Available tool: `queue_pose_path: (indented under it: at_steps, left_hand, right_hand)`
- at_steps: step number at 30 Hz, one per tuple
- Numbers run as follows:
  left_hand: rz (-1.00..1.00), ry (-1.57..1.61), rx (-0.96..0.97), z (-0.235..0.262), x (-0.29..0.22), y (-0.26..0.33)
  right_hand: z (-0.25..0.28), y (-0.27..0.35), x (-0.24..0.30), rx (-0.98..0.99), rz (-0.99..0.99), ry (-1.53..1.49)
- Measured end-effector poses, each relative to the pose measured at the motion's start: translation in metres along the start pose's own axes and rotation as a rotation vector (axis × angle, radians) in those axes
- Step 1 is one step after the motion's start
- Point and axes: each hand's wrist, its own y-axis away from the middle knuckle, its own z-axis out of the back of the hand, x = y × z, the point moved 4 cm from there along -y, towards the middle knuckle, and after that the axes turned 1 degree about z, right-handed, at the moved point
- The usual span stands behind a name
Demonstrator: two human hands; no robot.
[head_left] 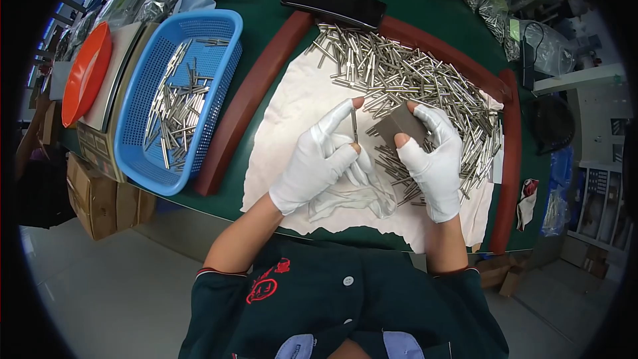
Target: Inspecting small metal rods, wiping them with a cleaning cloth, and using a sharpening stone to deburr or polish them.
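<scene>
1. The white cloth (299,103) covers the green table (399,0) inside a dark red curved rail (256,93). It looks soft and creased, so it likely slides or bunches if dragged.
2. The blue basket (219,46) sits left of the rail, well apart from the hands, with a loose layer of metal pins inside. An orange dish (86,73) stands further left.
3. The heap of metal pins (425,80) lies on the cloth's far right, reaching under the right hand. The pins seem stiff, smooth and light, prone to rolling and slipping in gloves.
4. The right hand (435,156), in a white glove with bare fingertips, is closed around a small dark grey block (399,123), thumb below and fingers over its top. It looks rigid and easy to grip by its edges.
5. The left hand (319,156), gloved alike, pinches one thin pin (354,126) upright between thumb and forefinger, just beside the block. Best held near its middle.
6. A loose fold of cloth hangs below the left palm; whether it is held I cannot tell. The pin's lower end is hidden, and the block's underside too.
</scene>
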Motion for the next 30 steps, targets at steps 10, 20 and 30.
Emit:
queue_pose_path:
  at_steps: [10,20,30]
  left_hand:
    - [0.08,-0.011,0.005,0.0,0.003,-0.002]
    - [0.032,-0.136,-0.052,-0.003,0.003,0.0]
    - [-0.162,-0.262,-0.093,0.0,0.004,0.0]
  right_hand:
    - [-0.009,0.002,-0.006,0.091,-0.066,0.011]
    - [-0.014,0.005,-0.006,0.148,-0.035,0.046]
    - [-0.014,0.006,0.0,0.092,-0.014,0.025]
